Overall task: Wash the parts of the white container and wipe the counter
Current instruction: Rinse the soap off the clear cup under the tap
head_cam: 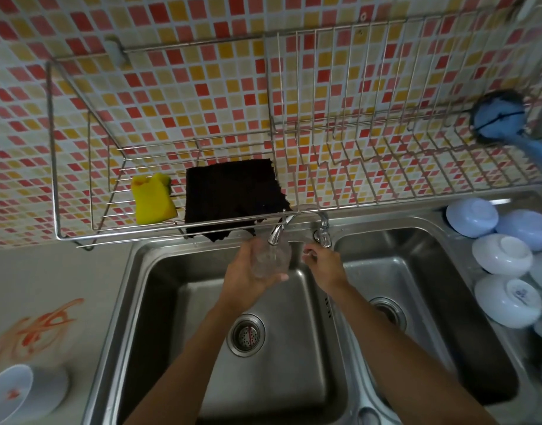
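We see red, orange and cream mosaic tiles (202, 87) above our hands, a yellow sponge (153, 199) and black cloth (232, 197) up left, white bowls (502, 256) right, orange smears (46, 326) far left.

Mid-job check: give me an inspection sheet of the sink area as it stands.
Surface: counter carries orange smears.
Job's things: clear container part under the faucet spout; white dish with orange residue.
Clutter: yellow sponge and dark cloth on the wire rack; upturned bowls on the drainboard.
Grips: left hand holds the part; right hand at the tap handle.
Cables: nothing seen.
Surroundings: double steel sink, mosaic tile wall.
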Demonstrator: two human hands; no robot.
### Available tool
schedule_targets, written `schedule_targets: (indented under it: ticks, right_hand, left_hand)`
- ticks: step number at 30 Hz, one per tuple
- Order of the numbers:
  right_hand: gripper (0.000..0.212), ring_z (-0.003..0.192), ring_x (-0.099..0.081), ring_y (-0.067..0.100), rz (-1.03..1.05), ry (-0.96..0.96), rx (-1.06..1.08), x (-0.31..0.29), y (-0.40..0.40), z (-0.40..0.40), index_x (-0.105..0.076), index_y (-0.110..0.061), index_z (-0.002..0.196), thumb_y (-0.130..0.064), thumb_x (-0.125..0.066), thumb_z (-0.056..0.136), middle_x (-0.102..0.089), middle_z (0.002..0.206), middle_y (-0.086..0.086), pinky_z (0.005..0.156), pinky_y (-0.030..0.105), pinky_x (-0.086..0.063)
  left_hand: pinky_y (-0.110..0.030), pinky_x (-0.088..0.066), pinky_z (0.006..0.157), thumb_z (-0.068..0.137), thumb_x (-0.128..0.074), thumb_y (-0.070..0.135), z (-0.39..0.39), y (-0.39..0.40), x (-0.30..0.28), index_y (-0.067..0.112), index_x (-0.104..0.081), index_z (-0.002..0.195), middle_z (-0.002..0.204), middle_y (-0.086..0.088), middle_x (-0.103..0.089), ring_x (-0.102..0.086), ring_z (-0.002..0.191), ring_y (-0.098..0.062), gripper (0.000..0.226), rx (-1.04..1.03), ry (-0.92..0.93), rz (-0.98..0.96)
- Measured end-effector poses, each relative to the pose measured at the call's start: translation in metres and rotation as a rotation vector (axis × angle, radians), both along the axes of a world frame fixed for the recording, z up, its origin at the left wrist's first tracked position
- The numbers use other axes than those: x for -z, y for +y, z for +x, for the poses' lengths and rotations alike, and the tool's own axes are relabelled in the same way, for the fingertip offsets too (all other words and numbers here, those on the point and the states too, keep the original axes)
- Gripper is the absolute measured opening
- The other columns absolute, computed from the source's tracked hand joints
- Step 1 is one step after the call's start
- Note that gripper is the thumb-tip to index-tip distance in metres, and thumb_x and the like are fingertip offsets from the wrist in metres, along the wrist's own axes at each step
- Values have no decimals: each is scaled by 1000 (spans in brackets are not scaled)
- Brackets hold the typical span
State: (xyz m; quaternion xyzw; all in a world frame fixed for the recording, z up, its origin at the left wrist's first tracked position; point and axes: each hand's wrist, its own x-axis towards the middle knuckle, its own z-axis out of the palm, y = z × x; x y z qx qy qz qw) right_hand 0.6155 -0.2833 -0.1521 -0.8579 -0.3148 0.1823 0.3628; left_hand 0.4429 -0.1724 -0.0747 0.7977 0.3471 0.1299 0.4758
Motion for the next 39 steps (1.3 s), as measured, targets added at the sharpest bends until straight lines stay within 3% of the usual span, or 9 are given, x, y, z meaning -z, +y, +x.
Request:
schedule_targets:
  ticks: [3, 9, 14, 20, 23, 27, 32, 34, 39]
  right_hand:
    - [21, 92, -66, 21, 14, 5, 6, 2, 0, 1, -65, -12, 111, -17, -66, 90, -70, 100, 8, 88, 40, -55]
    - [14, 89, -68, 22, 60, 29, 24, 3, 1, 5, -69, -10, 102, -15, -66, 89, -72, 95, 10, 88, 40, -55]
    - [9, 81, -68, 18, 131, 45, 54, 5, 1, 7, -73, -10, 94, -14, -70, 86, -73, 87, 6, 84, 38, -55]
    - [12, 80, -67, 14, 178, 71, 66, 4, 0, 11, -74, -11, 96, -15, -71, 85, -73, 88, 4, 83, 30, -55]
    - [12, 75, -62, 8, 181, 45, 57, 1, -4, 11, -71, -10, 99, -16, -64, 91, -71, 88, 2, 74, 19, -48]
    - [15, 68, -56, -1, 170, 4, 60, 0, -9, 16, -67, -10, 105, -18, -58, 96, -68, 89, -1, 63, 6, -42]
    - [14, 72, -64, 15, 129, 2, 39, -2, -10, 19, -64, -12, 105, -18, -56, 97, -68, 85, 3, 68, 22, -53]
    - [13, 72, -64, 16, 123, 7, 35, -3, -10, 19, -64, -13, 105, -19, -55, 97, -68, 85, 3, 67, 21, -53]
    - [17, 67, -60, 11, 122, -7, 53, -3, -9, 16, -63, -11, 106, -20, -50, 100, -67, 83, 2, 58, 8, -42]
  left_hand:
    - [-40, -57, 87, 52, -87, 56, -2, -1, 5, 45, -44, 122, 115, 16, -65, -63, 108, -7, 82, 3, -2, 2]
    - [-34, -56, 87, 60, -89, 37, -3, 0, 10, 36, -46, 122, 115, 16, -61, -60, 104, -4, 75, -36, 10, 18]
    - [-42, -57, 81, 58, -87, 45, -5, 6, 17, 37, -47, 118, 114, 13, -61, -62, 102, -9, 73, -20, 33, 73]
    - [-32, -56, 80, 58, -90, 39, -7, 12, 15, 32, -48, 121, 108, 16, -62, -62, 98, -5, 76, -66, 18, 39]
    - [-22, -52, 75, 62, -89, 36, -7, 13, 10, 30, -48, 119, 102, 16, -63, -63, 95, -5, 71, -96, -13, 22]
    - [-21, -56, 73, 59, -89, 41, 1, 7, 8, 33, -52, 111, 100, 14, -68, -67, 92, -4, 64, 23, 23, -38]
    - [-29, -57, 77, 56, -87, 52, 11, -8, 6, 31, -48, 108, 101, 13, -65, -64, 91, -4, 68, 154, 46, 8]
    - [-31, -57, 80, 55, -87, 53, 9, -10, 8, 32, -49, 110, 102, 14, -65, -64, 93, -4, 70, 134, 31, 5]
    - [-17, -53, 81, 59, -88, 47, -7, -12, 8, 32, -51, 115, 104, 18, -64, -63, 98, 1, 69, 186, 26, 32]
